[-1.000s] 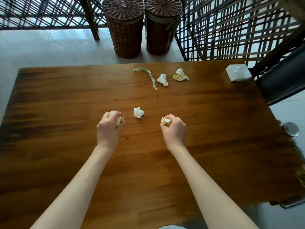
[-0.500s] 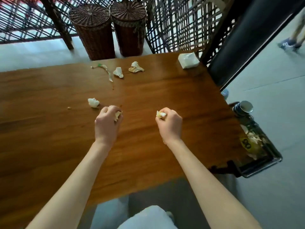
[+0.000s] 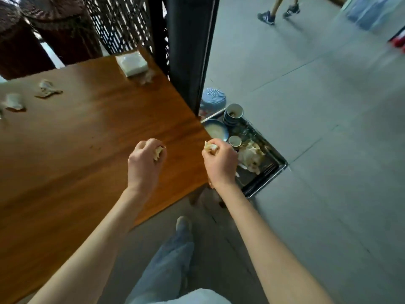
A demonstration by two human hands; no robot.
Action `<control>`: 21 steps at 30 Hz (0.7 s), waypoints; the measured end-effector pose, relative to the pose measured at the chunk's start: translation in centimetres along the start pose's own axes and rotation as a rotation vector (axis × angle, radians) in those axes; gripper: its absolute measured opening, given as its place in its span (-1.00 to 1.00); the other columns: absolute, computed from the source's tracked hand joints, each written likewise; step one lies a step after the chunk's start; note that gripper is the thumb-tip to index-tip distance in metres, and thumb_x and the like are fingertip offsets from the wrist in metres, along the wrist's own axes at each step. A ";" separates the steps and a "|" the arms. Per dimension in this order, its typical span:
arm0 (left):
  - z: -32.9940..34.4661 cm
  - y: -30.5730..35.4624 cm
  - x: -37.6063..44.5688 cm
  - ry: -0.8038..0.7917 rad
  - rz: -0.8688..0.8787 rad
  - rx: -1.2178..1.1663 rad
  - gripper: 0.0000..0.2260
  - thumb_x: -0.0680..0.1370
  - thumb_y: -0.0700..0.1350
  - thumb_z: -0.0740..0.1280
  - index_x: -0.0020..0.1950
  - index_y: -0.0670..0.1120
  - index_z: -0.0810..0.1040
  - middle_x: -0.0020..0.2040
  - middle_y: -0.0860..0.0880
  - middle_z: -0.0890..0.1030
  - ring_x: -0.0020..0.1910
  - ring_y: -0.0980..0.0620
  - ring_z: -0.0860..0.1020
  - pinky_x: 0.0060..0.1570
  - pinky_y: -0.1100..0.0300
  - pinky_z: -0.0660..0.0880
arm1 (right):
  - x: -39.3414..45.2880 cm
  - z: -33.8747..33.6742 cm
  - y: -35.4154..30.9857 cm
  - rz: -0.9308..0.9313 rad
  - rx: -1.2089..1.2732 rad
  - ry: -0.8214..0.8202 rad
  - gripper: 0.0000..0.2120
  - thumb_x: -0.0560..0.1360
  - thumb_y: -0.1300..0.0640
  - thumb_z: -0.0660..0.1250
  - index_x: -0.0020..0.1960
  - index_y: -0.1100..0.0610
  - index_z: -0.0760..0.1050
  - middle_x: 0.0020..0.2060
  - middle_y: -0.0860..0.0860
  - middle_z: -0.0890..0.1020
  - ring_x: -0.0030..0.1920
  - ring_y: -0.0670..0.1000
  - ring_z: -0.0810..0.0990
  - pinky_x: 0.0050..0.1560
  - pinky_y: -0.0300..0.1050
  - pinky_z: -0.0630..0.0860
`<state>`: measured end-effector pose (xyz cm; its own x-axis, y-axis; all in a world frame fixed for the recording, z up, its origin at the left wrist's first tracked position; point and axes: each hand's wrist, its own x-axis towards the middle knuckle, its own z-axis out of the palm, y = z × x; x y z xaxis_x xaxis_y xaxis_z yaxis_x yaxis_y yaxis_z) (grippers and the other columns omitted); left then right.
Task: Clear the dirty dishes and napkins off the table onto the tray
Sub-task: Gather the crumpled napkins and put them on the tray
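Note:
My left hand (image 3: 144, 163) grips a crumpled napkin (image 3: 158, 152) above the wooden table (image 3: 87, 132), near its right edge. My right hand (image 3: 220, 164) grips another crumpled napkin (image 3: 210, 147) just past the table's right edge, over the near end of the dark tray (image 3: 266, 179) that sits low beside the table. The tray holds a blue plate (image 3: 215, 131), stacked bowls with a cup (image 3: 233, 114), a small cup (image 3: 235, 141) and a heap of used napkins (image 3: 252, 155). Two more crumpled napkins (image 3: 47, 88) (image 3: 14, 102) lie at the table's far left.
A white tissue pack (image 3: 132, 63) sits at the table's far right corner. A dark post (image 3: 188, 51) stands beside the table, with a blue ribbed plate (image 3: 213, 98) behind it. Wicker baskets (image 3: 43, 29) stand beyond. A person's feet (image 3: 277, 12) cross the grey floor.
The view has swung right towards the tray. Both hands moved right with their napkins; the right hand has passed the table's edge and now hangs over the tray.

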<state>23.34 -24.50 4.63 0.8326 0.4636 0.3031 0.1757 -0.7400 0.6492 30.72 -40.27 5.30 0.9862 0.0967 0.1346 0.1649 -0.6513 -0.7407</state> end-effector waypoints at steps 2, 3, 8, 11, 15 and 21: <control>3.2 2.2 0.9 -0.029 0.015 -0.022 -0.90 0.48 -0.23 0.40 -0.03 -0.20 0.60 -0.09 -0.18 0.60 -0.22 0.01 0.49 -0.23 0.26 0.37 | 2.0 -2.0 2.8 0.033 -0.002 0.027 -0.92 0.40 0.24 0.39 -0.11 0.16 0.61 -0.23 0.10 0.63 -0.23 0.06 0.57 -0.25 -0.07 0.52; 4.8 3.1 1.4 -0.041 0.024 -0.036 -0.91 0.48 -0.22 0.40 -0.04 -0.19 0.60 -0.09 -0.16 0.60 -0.21 0.03 0.48 -0.23 0.29 0.36 | 3.0 -2.9 4.1 0.042 -0.006 0.045 -0.92 0.39 0.24 0.39 -0.12 0.16 0.61 -0.23 0.10 0.64 -0.23 0.07 0.57 -0.25 -0.10 0.50; 12.8 8.6 4.9 -0.110 0.002 -0.092 -0.90 0.46 -0.24 0.42 -0.04 -0.17 0.60 -0.11 -0.10 0.58 -0.22 0.02 0.50 -0.24 0.34 0.34 | 9.2 -6.9 10.2 0.151 -0.032 0.080 -0.95 0.37 0.23 0.39 -0.18 0.13 0.60 -0.30 0.06 0.64 -0.27 0.07 0.56 -0.29 -0.18 0.39; 17.1 11.5 6.5 -0.171 0.001 -0.105 -0.88 0.43 -0.25 0.43 -0.05 -0.15 0.58 -0.12 -0.10 0.57 -0.23 -0.03 0.51 -0.22 0.23 0.37 | 12.9 -8.9 13.2 0.190 -0.031 0.115 -0.96 0.35 0.24 0.40 -0.24 0.12 0.58 -0.39 -0.02 0.57 -0.34 0.04 0.49 -0.32 -0.19 0.29; 22.3 14.2 8.4 -0.235 0.003 -0.084 -0.89 0.43 -0.25 0.44 -0.07 -0.17 0.57 -0.15 -0.13 0.57 -0.23 -0.14 0.54 -0.22 0.11 0.48 | 17.2 -10.5 16.9 0.259 -0.045 0.104 -0.94 0.34 0.24 0.38 -0.26 0.10 0.57 -0.38 0.01 0.60 -0.34 0.01 0.45 -0.31 -0.22 0.27; 30.2 16.4 8.7 -0.248 -0.193 -0.058 -0.88 0.46 -0.18 0.42 -0.03 -0.15 0.59 -0.11 -0.11 0.58 -0.13 -0.09 0.53 -0.09 0.08 0.47 | 23.2 -11.3 23.2 0.273 -0.023 -0.047 -0.93 0.39 0.21 0.36 -0.26 0.08 0.55 -0.43 -0.08 0.54 -0.39 -0.10 0.46 -0.41 -0.32 0.29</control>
<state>49.35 -47.27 -3.14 0.8907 0.4546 -0.0044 0.3189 -0.6178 0.7187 57.19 -61.61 -1.30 0.9938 -0.0502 -0.0992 -0.1069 -0.6750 -0.7300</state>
